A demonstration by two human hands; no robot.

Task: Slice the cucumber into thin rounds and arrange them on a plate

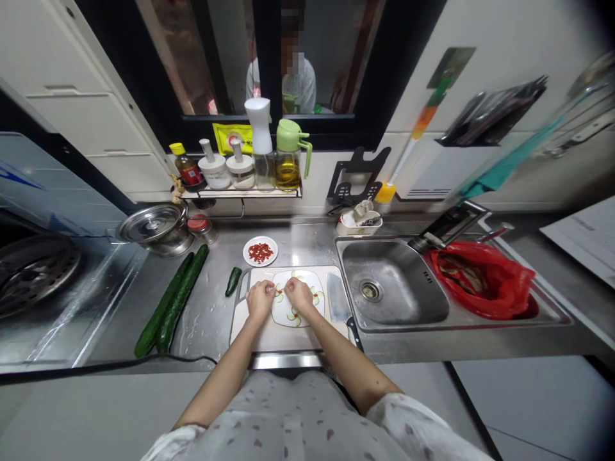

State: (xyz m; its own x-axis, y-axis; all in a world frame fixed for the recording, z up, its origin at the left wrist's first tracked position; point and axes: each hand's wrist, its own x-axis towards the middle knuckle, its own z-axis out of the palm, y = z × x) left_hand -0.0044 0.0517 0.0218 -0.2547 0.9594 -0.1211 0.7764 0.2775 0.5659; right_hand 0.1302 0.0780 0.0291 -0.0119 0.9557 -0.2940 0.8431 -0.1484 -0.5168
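Note:
My left hand (261,298) and my right hand (298,296) are over a white square plate (280,314), fingers pinched close together. Between them, at the plate's left side, lies a garnish (279,293) of thin pale-green slices with red bits. Whatever is in either pinch is too small to make out. Similar garnishes show near the plate's other sides. Under the plate is a light cutting board (288,340), with a kitchen knife (337,298) lying along its right side. A small dish (246,251) of chopped red pieces stands behind the board.
A cucumber piece (233,282) lies left of the board, and two long cucumbers (185,296) farther left. A lidded steel pot (156,227) stands behind them. To the right is a sink (398,288) with a red bag (480,282) beside it. A shelf (240,192) holds seasoning bottles.

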